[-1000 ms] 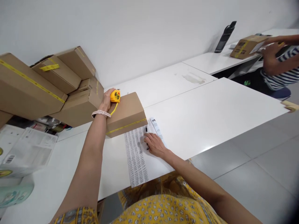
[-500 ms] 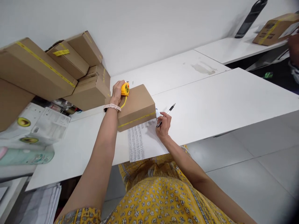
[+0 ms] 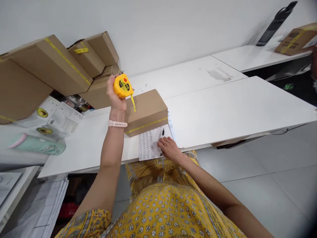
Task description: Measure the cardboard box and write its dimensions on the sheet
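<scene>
My left hand (image 3: pixel 116 94) is closed around a yellow tape measure (image 3: pixel 123 86), raised above the left end of a cardboard box (image 3: pixel 147 105). A short piece of yellow blade sticks out of the tape, pointing down over the box top. The closed box has yellow tape along its near side and sits on a paper sheet (image 3: pixel 146 145) with dense handwritten rows. Over that sheet, close to the table's front edge, my right hand (image 3: pixel 169 148) has its fingers curled on a black pen (image 3: pixel 163 132). The pen's middle is hidden under the fingers.
Taped cardboard boxes (image 3: pixel 56 66) are stacked at the left against the wall. Beside them are a white carton with avocado pictures (image 3: pixel 55 115) and a mint bottle (image 3: pixel 42 144). A dark bottle (image 3: pixel 274 28) and another box (image 3: pixel 296 39) stand at far right, near a person's arm.
My left hand has lifted the tape measure off the box, turning it face up. My right hand has drawn back toward the table edge, the pen now lower over the sheet.
</scene>
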Tool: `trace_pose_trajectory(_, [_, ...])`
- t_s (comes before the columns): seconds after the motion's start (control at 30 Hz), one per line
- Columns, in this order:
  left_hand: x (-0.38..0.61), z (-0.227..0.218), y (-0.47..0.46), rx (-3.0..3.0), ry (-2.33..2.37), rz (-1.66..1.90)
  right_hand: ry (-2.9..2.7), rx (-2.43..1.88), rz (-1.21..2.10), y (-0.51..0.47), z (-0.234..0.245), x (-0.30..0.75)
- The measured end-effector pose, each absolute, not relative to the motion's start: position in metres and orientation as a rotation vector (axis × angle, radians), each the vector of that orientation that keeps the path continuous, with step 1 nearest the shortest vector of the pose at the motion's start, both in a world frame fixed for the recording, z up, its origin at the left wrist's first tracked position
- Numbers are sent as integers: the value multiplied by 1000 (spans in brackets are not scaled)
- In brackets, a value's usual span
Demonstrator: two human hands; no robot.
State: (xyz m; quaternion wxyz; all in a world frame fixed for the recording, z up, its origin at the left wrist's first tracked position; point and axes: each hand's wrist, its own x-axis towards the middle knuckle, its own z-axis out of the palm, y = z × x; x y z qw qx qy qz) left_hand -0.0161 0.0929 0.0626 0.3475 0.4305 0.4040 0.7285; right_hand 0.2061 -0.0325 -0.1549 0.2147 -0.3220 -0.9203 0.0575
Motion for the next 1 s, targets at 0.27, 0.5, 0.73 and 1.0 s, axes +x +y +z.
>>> trace_pose_trajectory(0.27, [24, 10, -67, 930, 1181, 1539, -2412, -1030, 538, -23, -138, 200])
trace_pose_trajectory(0.5, [51, -56, -114, 777, 1042, 1208, -1647, -886, 1527, -32, -72, 215])
trace_pose_trajectory(0.73, [51, -64, -115, 997, 1116, 1282, -1751, -921, 1527, -37, -52, 219])
trace_pose_trajectory(1.0, [52, -57, -109, 819, 1162, 1378, -1871, -919, 975, 60, -11, 190])
